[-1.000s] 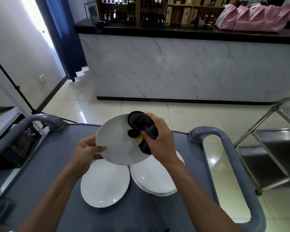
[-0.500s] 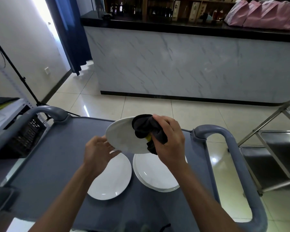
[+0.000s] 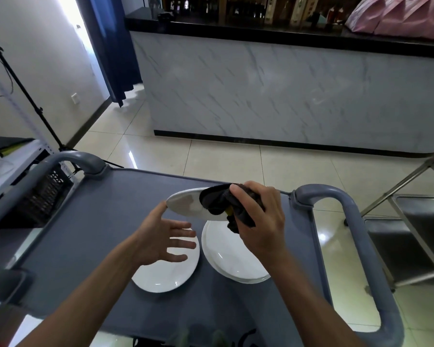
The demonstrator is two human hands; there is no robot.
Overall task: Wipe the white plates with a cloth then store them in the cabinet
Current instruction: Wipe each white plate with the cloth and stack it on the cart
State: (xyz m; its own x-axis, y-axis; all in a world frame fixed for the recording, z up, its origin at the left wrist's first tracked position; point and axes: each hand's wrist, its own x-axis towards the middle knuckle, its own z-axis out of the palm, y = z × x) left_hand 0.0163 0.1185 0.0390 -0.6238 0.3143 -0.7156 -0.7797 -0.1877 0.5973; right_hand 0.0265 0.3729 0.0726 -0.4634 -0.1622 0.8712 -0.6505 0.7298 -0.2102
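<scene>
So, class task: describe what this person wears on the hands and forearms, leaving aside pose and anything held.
Nothing is worn. The left hand and right hand are bare, without gloves, rings or a watch. Both forearms are uncovered as far as the frame's lower edge; no sleeve shows.

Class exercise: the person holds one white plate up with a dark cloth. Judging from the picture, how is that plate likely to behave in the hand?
The raised plate looks rigid and glossy, so probably slippery. Only the right hand grips it, through the cloth; the left hand is open, so it may tip. It is probably breakable.
</scene>
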